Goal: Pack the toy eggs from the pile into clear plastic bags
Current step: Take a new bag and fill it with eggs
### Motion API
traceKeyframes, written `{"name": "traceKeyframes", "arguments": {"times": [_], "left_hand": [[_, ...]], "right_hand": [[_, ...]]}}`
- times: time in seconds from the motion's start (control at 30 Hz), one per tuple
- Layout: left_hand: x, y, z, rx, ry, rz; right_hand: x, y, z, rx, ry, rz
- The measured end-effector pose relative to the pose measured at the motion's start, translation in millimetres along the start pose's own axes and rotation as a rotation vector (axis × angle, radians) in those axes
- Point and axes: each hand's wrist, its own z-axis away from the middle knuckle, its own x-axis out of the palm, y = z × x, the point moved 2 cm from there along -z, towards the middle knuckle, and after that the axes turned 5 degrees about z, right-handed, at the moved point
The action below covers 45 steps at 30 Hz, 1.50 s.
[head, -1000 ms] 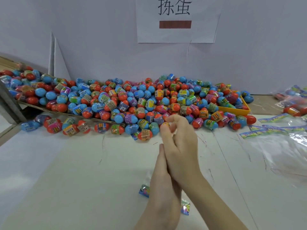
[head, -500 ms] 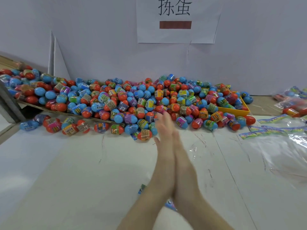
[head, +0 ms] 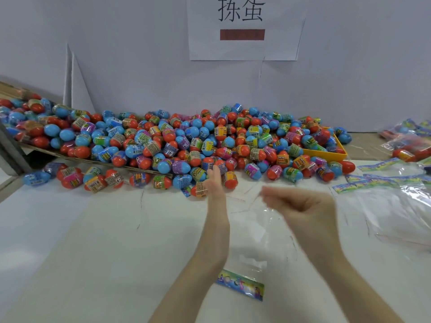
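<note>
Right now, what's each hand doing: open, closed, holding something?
Left hand: open, fingers straight, near the clear bag mouth; contact unclear.
Right hand: fingers curled, pinching the bag's edge.

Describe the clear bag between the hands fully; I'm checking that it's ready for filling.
The clear plastic bag is thin, glossy and see-through, with a colourful printed header strip at its near end. It lies along the white table, mouth toward the egg pile. The right hand pinches its far edge; the left hand stands flat beside it. No egg shows inside.
</note>
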Motion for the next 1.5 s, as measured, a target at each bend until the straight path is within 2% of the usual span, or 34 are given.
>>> {"name": "traceKeyframes", "arguments": {"times": [0.07, 0.1, 0.13, 0.17, 0.2, 0.23, 0.27, 0.37, 0.4, 0.47, 0.53, 0.6, 0.67, 0.73, 0.83, 0.97, 1.1, 1.17, 1.33, 1.4, 1.5], "left_hand": [[-9.5, -16.2, -4.2, -0.050, -0.011, -0.089], [-16.6, -28.0, -1.6, -0.063, -0.041, -0.247], [-22.7, -39.7, 2.3, -0.078, -0.092, -0.524], [-26.1, -55.4, 1.9, -0.083, -0.150, -0.844], [-27.8, -66.1, 2.1, -0.087, -0.192, -1.077], [-25.4, -73.6, -1.3, -0.085, -0.207, -1.170], [-23.6, -75.2, -0.6, -0.086, -0.210, -1.197], [-21.4, -77.1, -1.8, 0.015, -0.175, -1.107], [-22.0, -76.1, -1.7, 0.043, -0.151, -1.070], [-25.4, -71.9, -1.9, 0.091, -0.062, -0.976], [-27.6, -69.4, -0.2, 0.124, 0.001, -0.872], [-28.0, -64.6, 4.8, 0.152, 0.058, -0.738], [-30.3, -57.4, 10.2, 0.175, 0.099, -0.509], [-32.9, -46.4, 15.7, 0.153, 0.028, -0.212], [-43.6, -27.1, 24.3, 0.146, -0.058, 0.035], [-57.4, -14.9, 28.4, -0.069, -0.244, 0.194], [-60.1, -11.8, 25.4, -0.303, -0.386, 0.309], [-54.6, -10.2, 23.3, -0.344, -0.417, 0.343], [-52.4, -9.7, 24.9, -0.234, -0.209, 0.417], [-55.5, -8.6, 29.8, -0.184, -0.181, 0.427], [-58.3, -9.5, 37.2, -0.178, -0.161, 0.423]], "right_hand": [[-26.0, 6.9, -24.2, 0.002, 0.098, 0.339], [-39.9, 14.3, -38.2, 0.078, -0.015, 0.598], [-52.8, 22.7, -50.1, 0.213, -0.210, 0.874], [-61.0, 26.4, -58.2, 0.353, -0.415, 1.043], [-67.4, 29.5, -61.5, 0.428, -0.561, 1.117], [-72.0, 28.7, -65.4, 0.415, -0.569, 1.077], [-80.0, 27.5, -72.5, 0.355, -0.453, 0.944], [-92.8, 13.3, -79.9, 0.122, 0.147, 0.367], [-95.4, 11.6, -80.4, 0.051, 0.282, 0.313], [-93.9, 3.6, -75.8, -0.083, 0.464, 0.322], [-82.3, -4.9, -67.1, -0.153, 0.484, 0.310], [-63.4, -10.8, -57.0, -0.154, 0.335, 0.289], [-38.7, -13.5, -46.9, -0.093, 0.031, 0.306], [-20.1, -8.9, -39.4, -0.010, -0.264, 0.406], [-10.2, -4.1, -36.0, 0.124, -0.496, 0.362], [-10.8, -9.2, -34.7, 0.210, -0.622, 0.037], [-6.9, -16.1, -28.9, 0.224, -0.656, -0.050], [-5.3, -17.7, -24.9, 0.255, -0.687, -0.051], [-8.7, -21.5, -15.1, 0.304, -0.741, -0.067], [-13.3, -21.9, -11.7, 0.292, -0.750, -0.112], [-17.7, -23.5, -6.5, 0.275, -0.849, -0.155]]}}
